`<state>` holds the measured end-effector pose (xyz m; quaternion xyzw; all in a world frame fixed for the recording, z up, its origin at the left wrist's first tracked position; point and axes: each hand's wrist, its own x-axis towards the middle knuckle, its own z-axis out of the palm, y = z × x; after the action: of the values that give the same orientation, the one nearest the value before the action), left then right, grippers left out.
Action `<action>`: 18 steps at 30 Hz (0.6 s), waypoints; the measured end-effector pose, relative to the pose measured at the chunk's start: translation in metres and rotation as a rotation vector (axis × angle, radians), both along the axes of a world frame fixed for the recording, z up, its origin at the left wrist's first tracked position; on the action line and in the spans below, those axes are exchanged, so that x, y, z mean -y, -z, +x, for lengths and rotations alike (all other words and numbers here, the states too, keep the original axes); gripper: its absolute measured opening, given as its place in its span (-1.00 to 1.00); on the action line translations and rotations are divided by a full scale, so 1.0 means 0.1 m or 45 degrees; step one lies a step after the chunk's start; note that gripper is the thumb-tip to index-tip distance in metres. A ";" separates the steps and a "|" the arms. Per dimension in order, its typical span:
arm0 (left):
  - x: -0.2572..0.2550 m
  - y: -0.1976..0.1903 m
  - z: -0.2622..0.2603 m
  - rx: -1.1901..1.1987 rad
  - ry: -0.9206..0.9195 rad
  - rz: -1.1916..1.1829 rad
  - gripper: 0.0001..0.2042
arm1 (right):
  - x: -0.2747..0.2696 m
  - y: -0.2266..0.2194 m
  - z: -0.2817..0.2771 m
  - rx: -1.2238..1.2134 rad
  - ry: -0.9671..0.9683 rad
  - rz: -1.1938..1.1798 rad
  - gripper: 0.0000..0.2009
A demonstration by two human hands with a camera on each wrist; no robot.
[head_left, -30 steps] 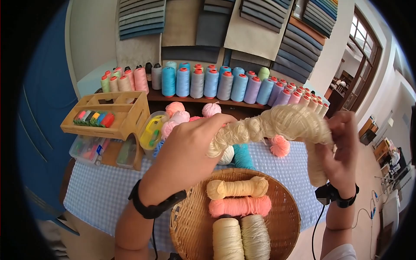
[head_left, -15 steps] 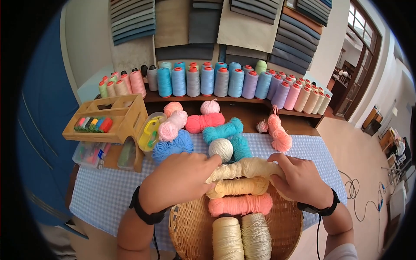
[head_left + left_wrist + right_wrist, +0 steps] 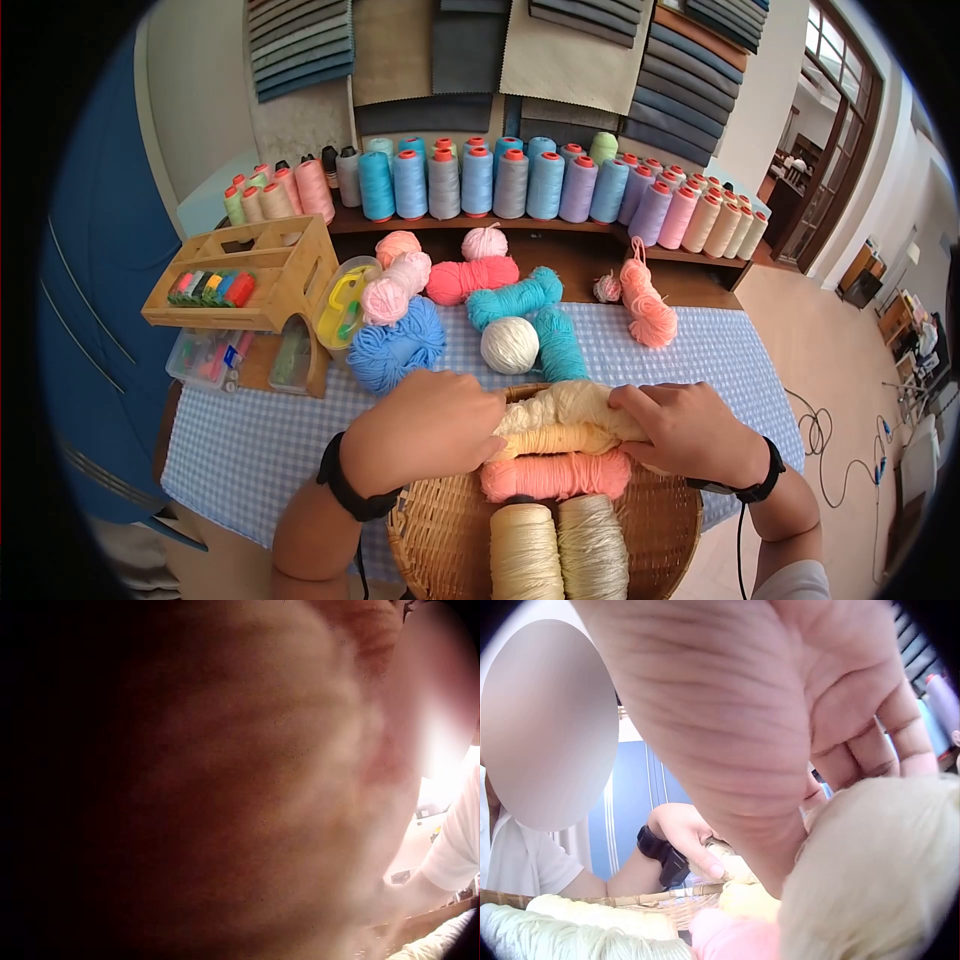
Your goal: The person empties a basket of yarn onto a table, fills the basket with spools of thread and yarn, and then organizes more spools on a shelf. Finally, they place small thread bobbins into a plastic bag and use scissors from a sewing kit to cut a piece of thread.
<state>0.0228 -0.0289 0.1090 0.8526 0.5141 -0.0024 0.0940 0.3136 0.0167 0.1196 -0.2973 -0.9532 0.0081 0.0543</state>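
Observation:
A cream skein of yarn [image 3: 562, 402] lies along the far side of the round wicker basket [image 3: 435, 535]. My left hand [image 3: 425, 425] grips its left end, thumb against the near side. At the other end my right hand [image 3: 698, 430] holds it between thumb and fingers, and the right wrist view shows the cream yarn [image 3: 877, 877] close under the palm. Directly in front of it in the basket are a yellow skein [image 3: 555, 440] and a coral skein [image 3: 560, 476]. Nearer still sit a cream cone [image 3: 525, 550] and a paler cone [image 3: 592, 550]. Skin fills most of the left wrist view.
Beyond the basket, a white yarn ball [image 3: 510, 346], teal skeins [image 3: 515, 298] and a blue skein [image 3: 398, 345] rest on the checked cloth [image 3: 260, 450]. A wooden organizer [image 3: 245, 275] stands left, a peach skein [image 3: 648, 305] right. Thread cones [image 3: 477, 183] line the shelf behind.
Both hands have come down toward the basket with the cream skein. It was held up and bent above the table, and now lies beside the yellow skein.

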 end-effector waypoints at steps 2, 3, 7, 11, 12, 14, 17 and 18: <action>-0.02 0.00 0.01 0.009 0.013 -0.036 -0.62 | -0.02 0.01 0.00 0.027 0.008 -0.016 -0.58; -0.03 0.00 0.01 0.017 0.027 -0.071 -0.63 | -0.02 0.02 0.00 0.053 0.018 -0.032 -0.58; -0.03 0.02 0.00 0.058 0.055 -0.078 -0.66 | -0.02 0.01 -0.02 0.088 0.011 -0.041 -0.59; -0.03 0.07 0.00 0.073 0.092 -0.066 -0.67 | -0.03 0.08 -0.04 0.133 -0.010 -0.031 -0.60; -0.03 0.09 0.00 0.093 0.091 -0.036 -0.67 | -0.03 0.11 -0.04 0.119 -0.038 -0.004 -0.62; 0.01 0.08 0.01 0.125 0.060 -0.009 -0.69 | 0.01 0.10 -0.04 0.085 -0.048 0.040 -0.63; 0.10 0.03 -0.04 0.200 0.058 0.124 -0.71 | -0.01 0.09 -0.02 0.006 -0.115 0.164 -0.66; 0.14 0.01 -0.08 0.241 0.091 0.229 -0.70 | -0.02 0.10 -0.01 -0.041 -0.169 0.243 -0.68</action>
<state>0.0153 -0.0426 0.1082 0.8718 0.4702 0.1208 0.0650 0.3124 0.0186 0.1099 -0.2269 -0.9662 -0.0744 0.0970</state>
